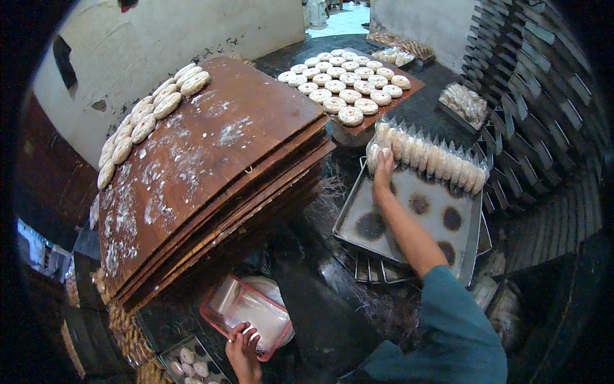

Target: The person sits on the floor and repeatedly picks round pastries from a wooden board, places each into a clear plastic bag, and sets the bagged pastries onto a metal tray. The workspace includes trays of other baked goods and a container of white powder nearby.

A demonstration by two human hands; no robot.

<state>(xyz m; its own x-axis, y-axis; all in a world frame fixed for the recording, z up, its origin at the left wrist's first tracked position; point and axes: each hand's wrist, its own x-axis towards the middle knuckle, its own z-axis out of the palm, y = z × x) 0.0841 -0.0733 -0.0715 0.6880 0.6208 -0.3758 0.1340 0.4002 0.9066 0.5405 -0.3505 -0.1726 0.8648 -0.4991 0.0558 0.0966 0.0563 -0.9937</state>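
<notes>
Along the far edge of the metal baking tray stands a row of pastries in clear plastic. The right hand touches the left end of this row; I cannot tell whether it is pinching. To the near left of the tray, the left hand, fingers bent, is at the red plastic container, perhaps holding something white. Left of the tray is a stack of wooden boards.
</notes>
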